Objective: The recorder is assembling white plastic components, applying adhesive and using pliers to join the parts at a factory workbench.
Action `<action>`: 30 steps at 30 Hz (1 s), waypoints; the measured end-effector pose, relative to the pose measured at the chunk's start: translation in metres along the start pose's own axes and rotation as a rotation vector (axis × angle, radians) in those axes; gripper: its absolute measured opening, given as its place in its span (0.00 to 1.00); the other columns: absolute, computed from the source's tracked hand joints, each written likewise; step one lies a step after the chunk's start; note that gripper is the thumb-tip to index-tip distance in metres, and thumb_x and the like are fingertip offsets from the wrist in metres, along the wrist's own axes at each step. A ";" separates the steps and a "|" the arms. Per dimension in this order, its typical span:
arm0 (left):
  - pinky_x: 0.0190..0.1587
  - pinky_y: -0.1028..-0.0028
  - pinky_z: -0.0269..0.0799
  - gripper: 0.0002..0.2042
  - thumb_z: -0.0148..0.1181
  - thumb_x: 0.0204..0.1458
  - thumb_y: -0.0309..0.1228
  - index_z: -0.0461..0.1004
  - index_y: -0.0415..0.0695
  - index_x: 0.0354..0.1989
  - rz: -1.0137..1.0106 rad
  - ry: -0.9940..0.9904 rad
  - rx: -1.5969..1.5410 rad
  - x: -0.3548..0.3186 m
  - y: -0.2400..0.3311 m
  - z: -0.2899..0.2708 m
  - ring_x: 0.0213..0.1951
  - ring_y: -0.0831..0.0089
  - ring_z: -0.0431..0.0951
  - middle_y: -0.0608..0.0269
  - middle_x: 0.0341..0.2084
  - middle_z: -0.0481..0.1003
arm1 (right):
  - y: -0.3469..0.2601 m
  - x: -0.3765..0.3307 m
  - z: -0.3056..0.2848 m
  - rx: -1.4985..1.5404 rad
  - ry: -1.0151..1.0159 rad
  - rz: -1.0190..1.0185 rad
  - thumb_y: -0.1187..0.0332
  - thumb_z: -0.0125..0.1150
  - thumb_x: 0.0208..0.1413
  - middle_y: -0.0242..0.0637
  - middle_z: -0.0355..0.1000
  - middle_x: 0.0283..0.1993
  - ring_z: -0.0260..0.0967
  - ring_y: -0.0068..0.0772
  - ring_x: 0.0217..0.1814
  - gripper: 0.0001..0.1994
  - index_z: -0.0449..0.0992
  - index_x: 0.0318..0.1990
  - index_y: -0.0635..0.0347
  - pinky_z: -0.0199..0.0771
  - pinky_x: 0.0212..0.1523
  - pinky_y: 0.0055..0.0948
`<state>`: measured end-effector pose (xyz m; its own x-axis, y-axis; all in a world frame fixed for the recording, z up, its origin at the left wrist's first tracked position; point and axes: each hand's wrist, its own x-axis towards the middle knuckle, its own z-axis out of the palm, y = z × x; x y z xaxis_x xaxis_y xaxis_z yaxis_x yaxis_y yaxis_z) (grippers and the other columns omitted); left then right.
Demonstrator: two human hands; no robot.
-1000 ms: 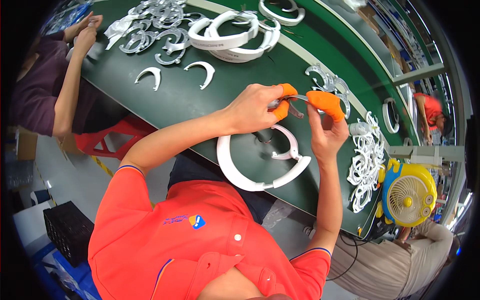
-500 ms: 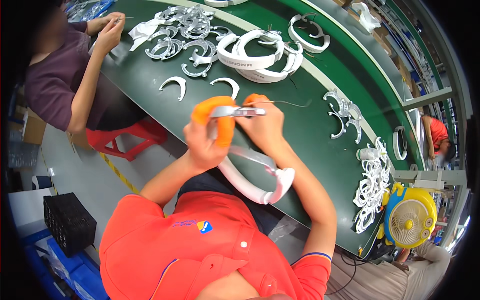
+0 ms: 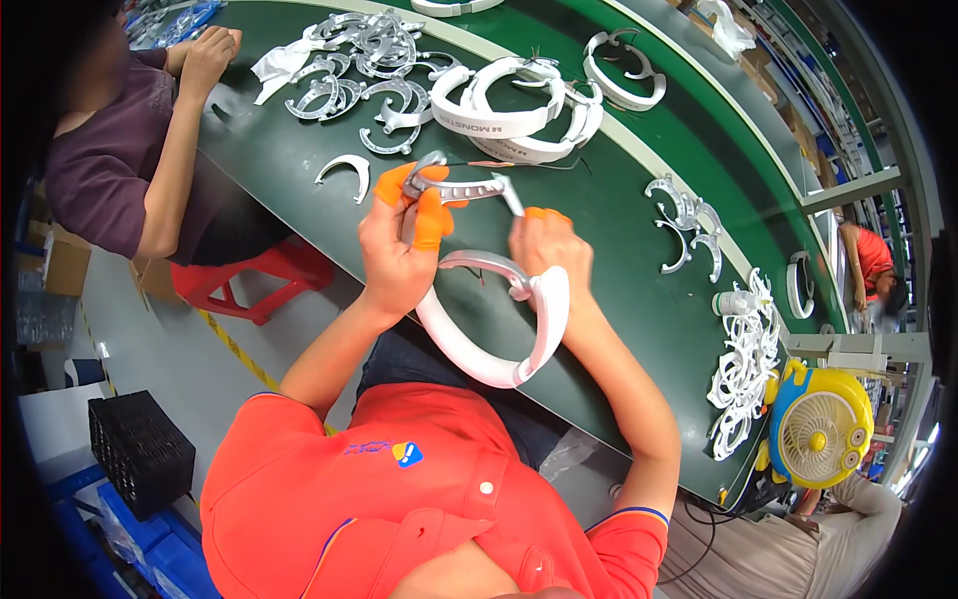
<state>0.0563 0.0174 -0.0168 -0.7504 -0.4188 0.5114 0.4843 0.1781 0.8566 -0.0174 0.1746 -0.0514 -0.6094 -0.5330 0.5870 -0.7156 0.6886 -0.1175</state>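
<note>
My left hand, with orange finger covers, grips the left end of a curved silver metal band. My right hand, also with an orange fingertip cover, pinches the band's right end. I hold the band above the green table. A thin wire runs from it toward the back. Just below my hands a large white headband arc with a silver inner strip lies at the table's near edge.
Behind my hands lie stacked white headbands, a heap of silver parts and a small white crescent. More silver parts, white pieces and a yellow fan are at the right. Another person's hand works at the far left, above a red stool.
My hands have moved from above the white arc's right side toward its left. The silver band is now raised and held at both ends; a moment ago only my left hand gripped it.
</note>
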 end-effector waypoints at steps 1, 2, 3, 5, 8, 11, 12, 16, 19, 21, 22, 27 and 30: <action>0.27 0.82 0.64 0.11 0.50 0.57 0.23 0.64 0.36 0.48 0.000 0.008 0.006 0.002 -0.001 -0.001 0.24 0.83 0.68 0.62 0.29 0.74 | 0.008 -0.008 -0.008 -0.010 -0.019 0.023 0.69 0.59 0.48 0.40 0.65 0.20 0.67 0.41 0.20 0.08 0.67 0.23 0.60 0.68 0.16 0.38; 0.25 0.83 0.63 0.12 0.50 0.57 0.24 0.64 0.36 0.49 -0.069 -0.060 -0.001 0.006 -0.003 0.001 0.24 0.84 0.69 0.61 0.31 0.74 | 0.017 -0.015 -0.018 -0.026 -0.056 0.094 0.70 0.58 0.49 0.41 0.66 0.20 0.67 0.43 0.20 0.08 0.68 0.24 0.61 0.69 0.18 0.38; 0.23 0.84 0.61 0.13 0.49 0.57 0.25 0.64 0.37 0.50 -0.138 -0.134 -0.016 0.010 -0.004 0.005 0.25 0.84 0.69 0.61 0.33 0.73 | 0.026 -0.020 -0.032 -0.051 -0.093 0.170 0.70 0.58 0.50 0.42 0.67 0.20 0.68 0.45 0.20 0.07 0.68 0.25 0.62 0.69 0.19 0.39; 0.26 0.81 0.65 0.12 0.49 0.55 0.22 0.65 0.37 0.48 -0.238 -0.198 -0.114 0.019 -0.004 0.018 0.24 0.84 0.67 0.62 0.32 0.74 | 0.044 -0.031 -0.059 0.037 -0.105 0.391 0.70 0.56 0.53 0.45 0.70 0.21 0.71 0.45 0.21 0.06 0.70 0.29 0.63 0.71 0.23 0.37; 0.27 0.81 0.66 0.12 0.49 0.55 0.22 0.65 0.38 0.48 -0.316 -0.344 -0.174 0.028 -0.012 0.030 0.26 0.83 0.68 0.61 0.35 0.73 | 0.077 -0.051 -0.091 0.297 0.009 0.654 0.73 0.54 0.57 0.35 0.72 0.24 0.73 0.22 0.26 0.05 0.71 0.35 0.66 0.74 0.28 0.21; 0.32 0.80 0.66 0.12 0.49 0.56 0.22 0.63 0.37 0.48 -0.401 -0.594 -0.176 0.033 -0.015 0.047 0.26 0.81 0.68 0.58 0.37 0.72 | 0.085 -0.054 -0.116 0.556 0.228 0.724 0.75 0.54 0.57 0.37 0.72 0.30 0.72 0.22 0.29 0.05 0.71 0.38 0.68 0.73 0.30 0.19; 0.32 0.80 0.66 0.12 0.49 0.56 0.22 0.63 0.37 0.48 -0.405 -0.602 -0.183 0.034 -0.016 0.054 0.26 0.81 0.68 0.58 0.37 0.72 | 0.083 -0.053 -0.122 0.583 0.285 0.719 0.76 0.54 0.57 0.37 0.72 0.30 0.72 0.22 0.29 0.06 0.71 0.39 0.69 0.73 0.31 0.19; 0.28 0.81 0.64 0.10 0.49 0.56 0.24 0.65 0.39 0.46 -0.509 -0.747 -0.257 0.036 -0.024 0.075 0.26 0.81 0.69 0.62 0.36 0.71 | 0.065 -0.046 -0.125 0.883 0.216 0.646 0.78 0.55 0.55 0.39 0.74 0.31 0.72 0.25 0.30 0.07 0.72 0.41 0.69 0.72 0.32 0.21; 0.24 0.82 0.61 0.10 0.48 0.57 0.26 0.66 0.40 0.46 -0.558 -0.771 -0.287 0.035 -0.027 0.079 0.25 0.82 0.70 0.62 0.35 0.71 | 0.059 -0.046 -0.109 1.041 0.057 0.653 0.79 0.56 0.54 0.40 0.74 0.31 0.73 0.25 0.29 0.07 0.72 0.41 0.70 0.73 0.31 0.21; 0.21 0.84 0.59 0.10 0.46 0.58 0.30 0.66 0.41 0.45 -0.585 -0.794 -0.294 0.036 -0.028 0.078 0.24 0.83 0.70 0.64 0.33 0.71 | 0.056 -0.046 -0.098 1.076 0.026 0.641 0.80 0.56 0.54 0.40 0.75 0.31 0.73 0.25 0.29 0.07 0.72 0.41 0.70 0.73 0.31 0.21; 0.21 0.84 0.59 0.10 0.46 0.58 0.30 0.66 0.41 0.45 -0.590 -0.786 -0.293 0.036 -0.029 0.078 0.24 0.83 0.70 0.64 0.33 0.71 | 0.054 -0.047 -0.094 1.099 0.022 0.659 0.79 0.57 0.53 0.40 0.75 0.32 0.73 0.24 0.30 0.07 0.73 0.40 0.70 0.73 0.32 0.20; 0.22 0.86 0.59 0.13 0.40 0.62 0.36 0.67 0.42 0.45 -0.501 -0.775 -0.295 0.031 -0.037 0.074 0.24 0.84 0.70 0.66 0.30 0.71 | 0.042 -0.046 -0.076 0.999 0.074 0.681 0.79 0.59 0.52 0.38 0.75 0.31 0.72 0.21 0.31 0.07 0.74 0.39 0.70 0.72 0.34 0.18; 0.22 0.86 0.59 0.17 0.35 0.63 0.39 0.67 0.42 0.47 -0.522 -0.786 -0.318 0.031 -0.038 0.075 0.25 0.84 0.69 0.66 0.31 0.71 | 0.043 -0.047 -0.073 0.937 0.082 0.683 0.78 0.60 0.52 0.37 0.75 0.31 0.72 0.21 0.32 0.08 0.74 0.39 0.69 0.72 0.35 0.18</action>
<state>-0.0188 0.0642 -0.0278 -0.9327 0.3528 0.0748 0.0204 -0.1555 0.9876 0.0052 0.2649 -0.0251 -0.9666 -0.1340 0.2186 -0.2396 0.1691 -0.9560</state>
